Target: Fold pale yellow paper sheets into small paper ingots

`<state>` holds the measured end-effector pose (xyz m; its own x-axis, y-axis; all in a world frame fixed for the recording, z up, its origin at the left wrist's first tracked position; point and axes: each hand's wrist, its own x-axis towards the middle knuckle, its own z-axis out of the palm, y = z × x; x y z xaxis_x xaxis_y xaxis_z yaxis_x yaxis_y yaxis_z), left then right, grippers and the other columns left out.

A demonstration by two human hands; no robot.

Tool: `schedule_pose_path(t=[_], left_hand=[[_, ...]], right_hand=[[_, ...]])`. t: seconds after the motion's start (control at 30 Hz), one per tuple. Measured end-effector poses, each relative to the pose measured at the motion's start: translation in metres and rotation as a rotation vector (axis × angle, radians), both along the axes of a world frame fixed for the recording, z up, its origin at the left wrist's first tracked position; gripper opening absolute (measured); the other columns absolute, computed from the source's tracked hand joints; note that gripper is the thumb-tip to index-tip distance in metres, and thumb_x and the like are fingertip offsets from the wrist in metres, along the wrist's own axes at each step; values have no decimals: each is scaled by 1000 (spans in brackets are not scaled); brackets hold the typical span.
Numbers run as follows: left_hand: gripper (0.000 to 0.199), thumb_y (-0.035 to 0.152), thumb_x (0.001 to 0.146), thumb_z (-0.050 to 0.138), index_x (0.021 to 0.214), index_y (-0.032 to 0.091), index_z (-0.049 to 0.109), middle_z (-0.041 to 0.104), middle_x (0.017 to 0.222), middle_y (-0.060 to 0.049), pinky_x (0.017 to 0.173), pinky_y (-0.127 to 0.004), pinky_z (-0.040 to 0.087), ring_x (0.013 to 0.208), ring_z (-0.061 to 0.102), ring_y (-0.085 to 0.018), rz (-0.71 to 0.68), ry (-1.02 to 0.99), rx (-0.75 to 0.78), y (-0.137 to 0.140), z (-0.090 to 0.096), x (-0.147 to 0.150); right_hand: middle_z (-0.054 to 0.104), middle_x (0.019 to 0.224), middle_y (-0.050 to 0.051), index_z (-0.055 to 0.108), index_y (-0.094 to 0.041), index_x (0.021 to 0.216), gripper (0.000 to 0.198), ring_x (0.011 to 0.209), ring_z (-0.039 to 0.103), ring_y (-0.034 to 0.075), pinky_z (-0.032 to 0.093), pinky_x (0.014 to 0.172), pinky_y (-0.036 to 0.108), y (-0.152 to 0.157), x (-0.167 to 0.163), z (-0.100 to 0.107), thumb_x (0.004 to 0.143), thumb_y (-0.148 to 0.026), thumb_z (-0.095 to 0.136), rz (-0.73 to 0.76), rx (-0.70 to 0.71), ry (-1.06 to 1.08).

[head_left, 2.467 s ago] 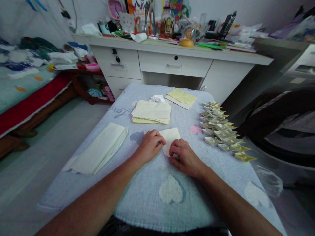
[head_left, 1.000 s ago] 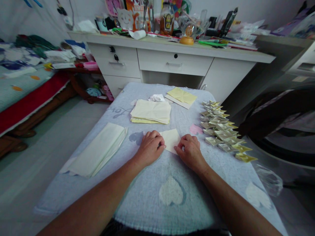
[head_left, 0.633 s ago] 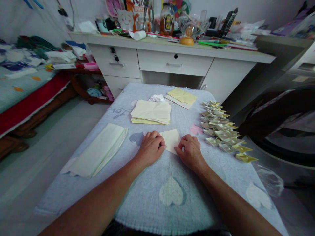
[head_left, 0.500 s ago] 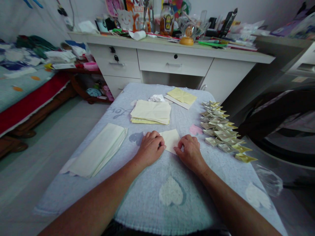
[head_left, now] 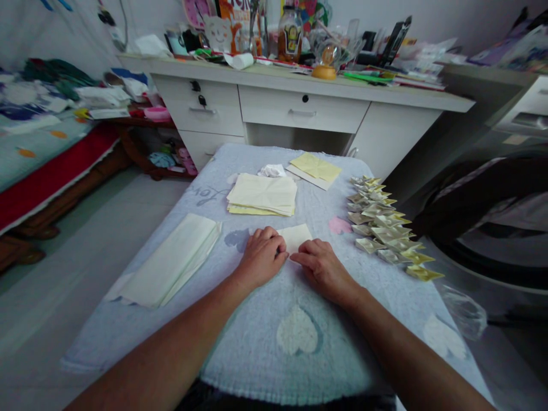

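A small sheet of cream paper [head_left: 295,234] lies flat on the cloth between my hands. My left hand [head_left: 263,255] has curled fingers closed on the paper's left side, near its lower corner. Over the lower right part rests my right hand [head_left: 323,265], its fingers bent together and its index finger pointing left along the near edge, close to the left fingertips. My hands hide both sides of the paper. Beyond them sits a stack of cream and yellow paper [head_left: 262,194]. To the right stand rows of small folded paper pieces [head_left: 383,225], cream and yellow.
A blue patterned cloth [head_left: 240,354] covers the table. On its left lies a folded bundle of pale paper [head_left: 169,260]; at the back are a crumpled white tissue [head_left: 272,170] and yellow sheets [head_left: 317,165]. A cluttered white desk [head_left: 299,103] stands behind.
My right hand has slid left along the paper's near edge, its index finger now nearly meeting my left hand. The left hand has stayed in place.
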<state>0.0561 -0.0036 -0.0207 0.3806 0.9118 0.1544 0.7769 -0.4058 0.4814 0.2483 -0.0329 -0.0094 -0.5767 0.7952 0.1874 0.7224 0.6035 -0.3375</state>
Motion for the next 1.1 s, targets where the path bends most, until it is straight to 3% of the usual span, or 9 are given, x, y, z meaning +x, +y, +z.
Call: schedule_pose_path(t=[0.13,0.4,0.7,1.0,1.1], left_hand=[[3,23,79,60,77,21,62,56,95,-4,84,-37,38,94,49,-22,12,8,-2,0,0,1],[2,23,79,62,77,21,62,56,96,-4,86,-38,38,95,49,-23,44,0,-4,0,0,0],[4,25,79,63,78,21,62,56,97,-5,87,-38,37,96,49,-23,32,2,-1,-1,1,0],[2,23,78,61,79,22,61,55,96,-4,87,-38,38,96,49,-23,43,13,9,-1,-1,0],[21,25,76,64,95,21,60,55,105,-7,90,-40,38,102,48,-26,81,-3,34,-1,-3,0]], right_hand=[[59,103,6,61,-27,122,38,97,49,20,34,84,35,-5,-1,11,87,-14,54,29,-18,-117],[58,109,9,57,-26,128,39,101,50,24,37,87,38,-13,-8,18,90,-35,57,-11,-49,-242],[57,129,9,57,-26,128,42,119,46,31,34,100,48,-33,16,12,89,-40,58,-59,-15,-250],[58,129,10,61,-28,125,41,121,45,34,36,101,55,-63,51,4,86,-41,62,-133,45,-250],[58,128,12,64,-27,121,38,120,46,34,39,99,55,-65,55,10,84,-38,64,-151,24,-231]])
